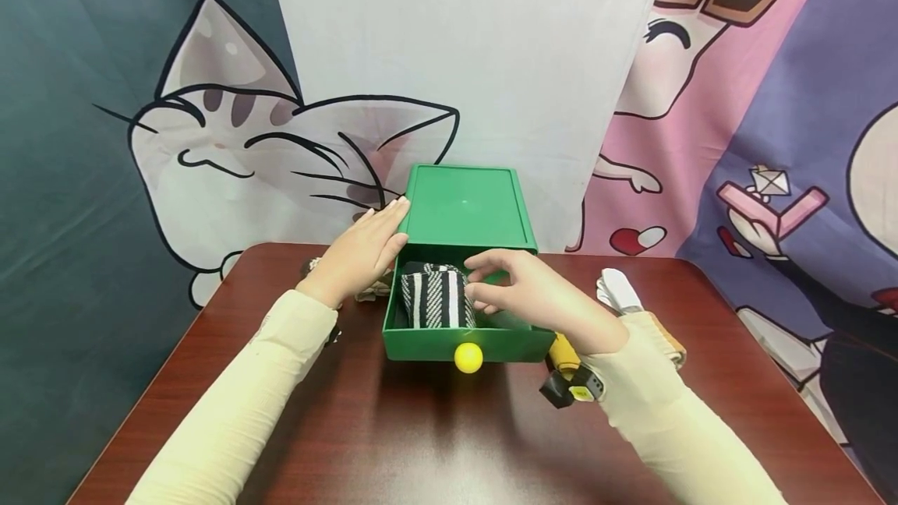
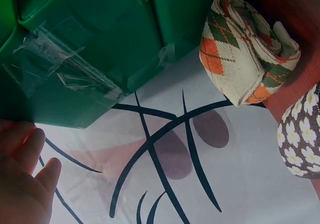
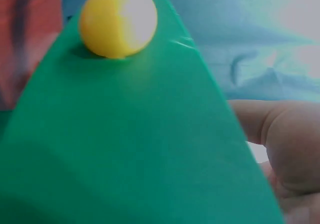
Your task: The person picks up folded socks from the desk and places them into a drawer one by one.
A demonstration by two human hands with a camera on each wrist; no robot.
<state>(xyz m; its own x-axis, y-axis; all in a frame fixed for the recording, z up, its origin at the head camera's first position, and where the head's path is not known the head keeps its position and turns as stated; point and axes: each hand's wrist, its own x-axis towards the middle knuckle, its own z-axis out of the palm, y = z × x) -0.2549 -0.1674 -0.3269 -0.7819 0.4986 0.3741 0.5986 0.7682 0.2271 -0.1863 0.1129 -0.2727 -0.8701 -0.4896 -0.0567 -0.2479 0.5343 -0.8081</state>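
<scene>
A green box (image 1: 463, 205) stands on the table with its drawer (image 1: 428, 345) pulled out toward me. A round yellow knob (image 1: 468, 358) sits on the drawer front. Inside the drawer, on its left side, lies a rolled pair of black-and-white patterned socks (image 1: 438, 298). My left hand (image 1: 361, 252) lies with straight fingers against the box's left top edge. Over the right part of the drawer hangs my right hand (image 1: 519, 287), fingers loosely bent, their tips close beside the socks and nothing seen between them. In the right wrist view the drawer front (image 3: 130, 134) covers part of that hand.
Left of the box are rolled argyle socks (image 2: 235, 59) and dark socks with white flowers (image 2: 302, 136). To the right lie a white sock roll (image 1: 619, 289) and a yellow roll (image 1: 563, 353), partly behind my right forearm. A printed curtain (image 1: 477, 61) hangs behind the table.
</scene>
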